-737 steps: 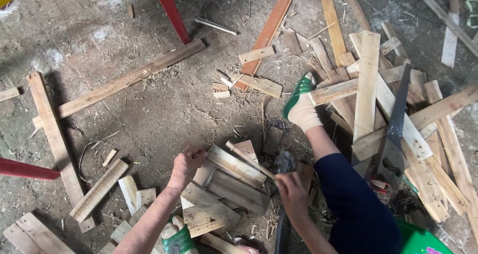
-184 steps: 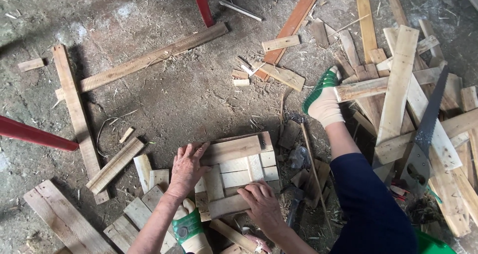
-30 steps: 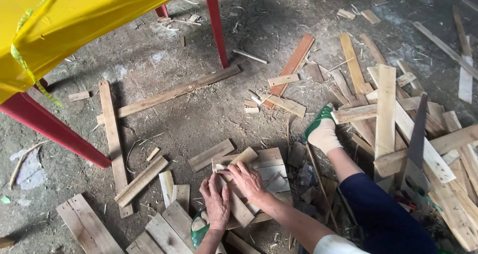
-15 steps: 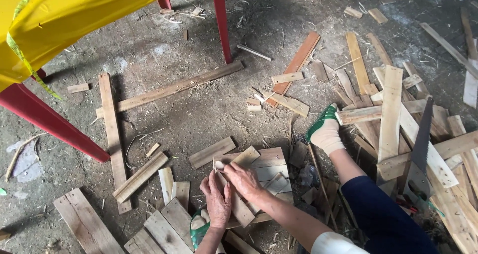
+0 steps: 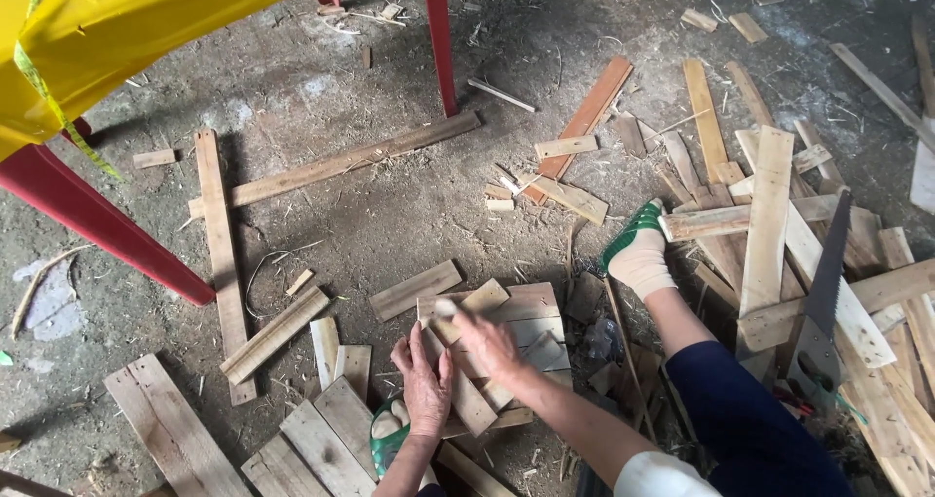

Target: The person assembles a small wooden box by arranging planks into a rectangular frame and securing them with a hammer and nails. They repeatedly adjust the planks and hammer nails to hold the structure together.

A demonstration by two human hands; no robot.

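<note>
A dusty grey floor carries scattered wood: a long plank at upper centre, another plank at left, short boards at bottom, a slat heap with a handsaw at right

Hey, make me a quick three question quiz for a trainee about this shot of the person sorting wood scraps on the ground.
1. True or false: both hands rest on short wooden slats in front of the person.
2. Which tool lies on the plank pile at the right? A hammer, B handsaw, C drill.
3. Fill in: the table legs at upper left are ____ in colour.

Key
1. True: the left hand and right hand lie on the short slats.
2. B: the handsaw lies on the plank pile.
3. Red: see the table legs.
</note>
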